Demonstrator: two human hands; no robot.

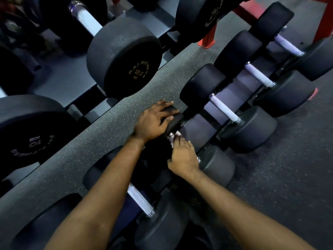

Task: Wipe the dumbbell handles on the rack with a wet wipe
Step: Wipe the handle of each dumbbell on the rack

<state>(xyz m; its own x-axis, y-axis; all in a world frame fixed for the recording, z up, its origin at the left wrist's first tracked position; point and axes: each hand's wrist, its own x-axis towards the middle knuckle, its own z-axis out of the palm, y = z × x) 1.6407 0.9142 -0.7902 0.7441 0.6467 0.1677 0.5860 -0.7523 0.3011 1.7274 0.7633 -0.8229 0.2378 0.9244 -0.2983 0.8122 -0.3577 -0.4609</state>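
1. Head view, where the thing is: the dumbbell (pixel 218 166) being cleaned lies on its side in the lower rack (pixel 196 127). It has neighbouring dumbbells (pixel 223 109) further along the row and another one (pixel 140 199) nearer the camera. Its handle (pixel 198 160) is almost wholly hidden under the right hand (pixel 182 158), with only the metal collars showing at each end.

2. Head view, handling: the thick black heads suggest real weight, so the dumbbell is best left cradled in the rack rather than lifted. The handle looks like stiff bare metal, and I judge it will turn slick once damp. The wet wipe (pixel 177 134) is soft and thin and shows only as a pale scrap beyond the fingertips. It wants to be wrapped round the bar and slid collar to collar.

3. Head view, right hand: its arm reaches in from the lower right. The fingers (pixel 182 142) curl over the handle and pinch the wipe against it, knuckles up.

4. Head view, left hand (pixel 153 121): its arm comes in from the lower left. The palm lies on the far head of the same dumbbell, with fingers (pixel 167 107) spread nearly straight across it, pressing rather than clutching. I judge this steadies the weight against rolling.
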